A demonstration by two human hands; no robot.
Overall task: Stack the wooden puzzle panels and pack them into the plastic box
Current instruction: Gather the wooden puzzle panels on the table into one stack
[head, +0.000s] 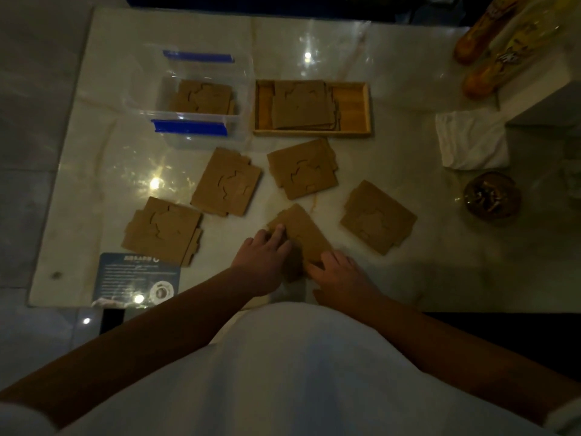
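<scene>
A big white marble table fills the dim room. Two bare arms reach out over it from a white shirt. At the far side sits a clear plastic box with blue clips; some wooden puzzle panels lie inside it. Beside it is a wooden tray with more panels. Four small piles of panels lie spread out on the table. Nearest the person is one more panel stack, turned at a slant. The left hand presses its left edge, fingers bent. The right hand lies flat against its near corner, fingers spread, not lifting it.
</scene>
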